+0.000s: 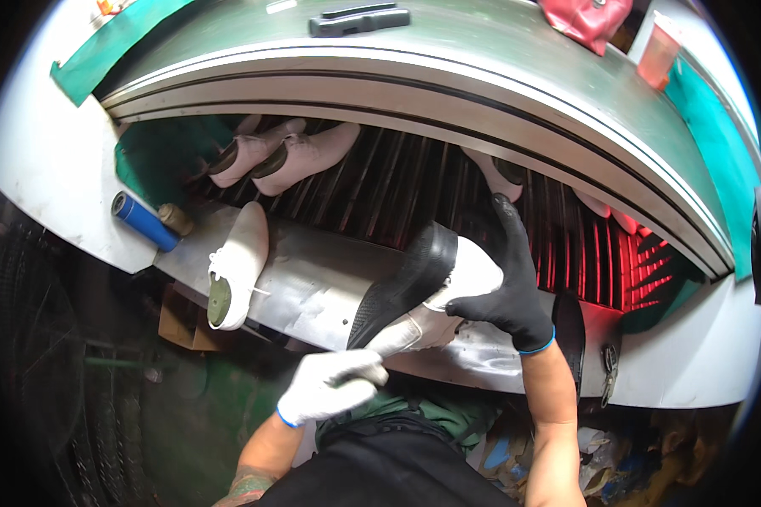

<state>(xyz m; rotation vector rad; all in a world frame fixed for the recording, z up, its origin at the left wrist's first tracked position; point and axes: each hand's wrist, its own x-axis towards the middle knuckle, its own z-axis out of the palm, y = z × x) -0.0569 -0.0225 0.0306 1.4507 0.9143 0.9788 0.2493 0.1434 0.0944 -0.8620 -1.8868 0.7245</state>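
Observation:
My right hand (516, 291), in a black glove, is spread around a white shoe (475, 275), with the thumb on its near side and the fingers reaching to the far side. A black sole (427, 264) with a textured end lies along the shoe's left side. In a white glove, my left hand (334, 386) is closed at the shoe's near end. A pale, rounded piece (397, 335) runs from its fingers up against the shoe; I cannot tell what it is. Left of them, a white laced shoe (243, 258) rests on the metal ledge (300, 275).
Several white shoes (309, 160) sit on dark slats (397, 182) under the machine's hood (499, 93), with red light at the right. A blue cylinder (144, 221) stands at the left. Right lie a dark sole (569, 338) and a metal tool (609, 372). A cardboard box (190, 321) is below.

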